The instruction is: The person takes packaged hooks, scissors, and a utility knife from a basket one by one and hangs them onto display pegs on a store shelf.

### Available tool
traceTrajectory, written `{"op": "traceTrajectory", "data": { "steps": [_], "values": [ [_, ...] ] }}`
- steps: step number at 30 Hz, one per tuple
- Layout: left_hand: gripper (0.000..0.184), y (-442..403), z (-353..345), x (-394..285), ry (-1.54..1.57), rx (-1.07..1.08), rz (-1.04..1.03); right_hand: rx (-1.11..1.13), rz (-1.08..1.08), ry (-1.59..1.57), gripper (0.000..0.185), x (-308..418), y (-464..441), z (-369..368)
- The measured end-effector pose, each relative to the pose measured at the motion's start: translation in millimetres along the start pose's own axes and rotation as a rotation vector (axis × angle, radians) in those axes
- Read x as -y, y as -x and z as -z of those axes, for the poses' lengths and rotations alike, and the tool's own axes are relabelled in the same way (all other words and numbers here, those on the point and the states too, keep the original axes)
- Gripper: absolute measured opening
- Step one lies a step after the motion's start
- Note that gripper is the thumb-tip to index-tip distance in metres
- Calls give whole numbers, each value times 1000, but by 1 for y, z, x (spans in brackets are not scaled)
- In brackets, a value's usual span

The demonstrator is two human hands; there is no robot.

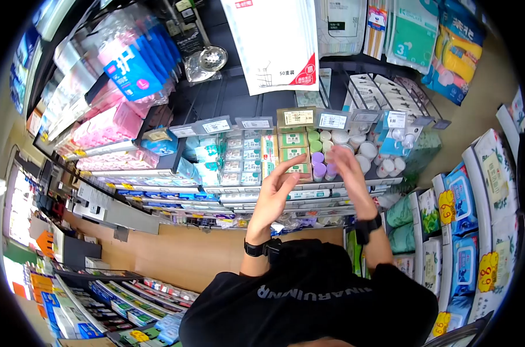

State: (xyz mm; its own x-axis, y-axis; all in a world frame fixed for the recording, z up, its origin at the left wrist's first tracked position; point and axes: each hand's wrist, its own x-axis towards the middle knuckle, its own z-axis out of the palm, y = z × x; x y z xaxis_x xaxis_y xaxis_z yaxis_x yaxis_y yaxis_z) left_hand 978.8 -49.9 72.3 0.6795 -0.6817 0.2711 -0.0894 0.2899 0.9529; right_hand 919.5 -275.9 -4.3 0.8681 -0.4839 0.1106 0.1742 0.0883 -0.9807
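Hovering hands (276, 196) below "50支装" package (277, 49)

right hand (346, 165) blurred, white package (276, 43) cut off

We stretch both bare forearms forward, elbows bent, and bring our hands near each other without touching. Our bare left grip (277, 188) is open, its thumb and fingers parted and angled rightward. Our bare right grip (348, 166) leans leftward, its fingers bent and blurred, so we cannot tell how open it is. Black bands circle our left wrist (257, 237) and right wrist (365, 211).
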Motion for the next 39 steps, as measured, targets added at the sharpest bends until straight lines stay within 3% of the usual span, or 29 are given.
{"op": "traceTrajectory", "data": {
  "steps": [2,5,12,16,24,39],
  "values": [
    [38,13,-6,-3,11,-82,-45,115,-88,-40,31,25,49,3],
    [34,36,-9,8,52,-222,-20,102,-5,-51,30,41,89,6],
    [31,101,-54,16,125,-103,18,89,66,-35,34,60,198,12],
    [30,156,-80,18,163,-153,83,7,17,-105,41,51,258,19],
    [28,273,-105,11,132,-332,151,56,-44,-114,50,65,359,9],
    [29,349,-139,-26,87,-209,143,15,15,-136,41,94,469,10]
  ]
}}
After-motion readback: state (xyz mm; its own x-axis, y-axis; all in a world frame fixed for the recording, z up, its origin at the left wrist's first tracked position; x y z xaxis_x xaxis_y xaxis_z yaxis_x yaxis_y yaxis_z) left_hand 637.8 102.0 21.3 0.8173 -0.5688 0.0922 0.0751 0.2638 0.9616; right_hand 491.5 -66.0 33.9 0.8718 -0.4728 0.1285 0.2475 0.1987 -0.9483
